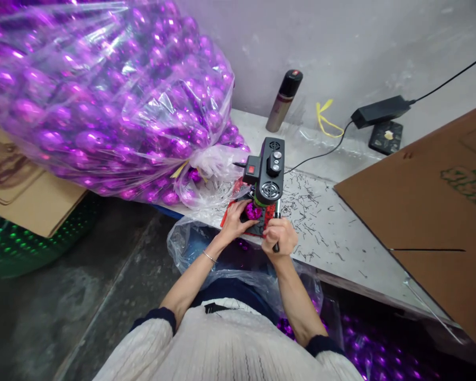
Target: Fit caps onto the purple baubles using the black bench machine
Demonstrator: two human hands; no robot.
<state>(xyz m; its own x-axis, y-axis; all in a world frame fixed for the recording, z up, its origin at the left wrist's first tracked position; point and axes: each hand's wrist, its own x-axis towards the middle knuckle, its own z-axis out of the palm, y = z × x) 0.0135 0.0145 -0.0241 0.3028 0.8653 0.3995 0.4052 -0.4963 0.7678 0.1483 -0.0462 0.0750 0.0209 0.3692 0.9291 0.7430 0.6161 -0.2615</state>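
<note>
A shiny purple bauble (254, 211) sits beneath the head of a small black bench press (273, 174) with a red switch, on a red and black base. My left hand (235, 221) holds the bauble from the left, its thumb and fingers around the near and far sides. On the right, my right hand (281, 236) is closed around the black-gripped lever (277, 211) of the press. The bauble's underside and the press tip are hidden from this angle.
A huge clear bag of purple baubles (115, 100) fills the left. Thin dark wire bits litter the white table (341, 233). Behind stand a spray can (284, 100), a yellow tie (323, 119) and a power adapter (381, 111). A cardboard box (432, 211) borders the right.
</note>
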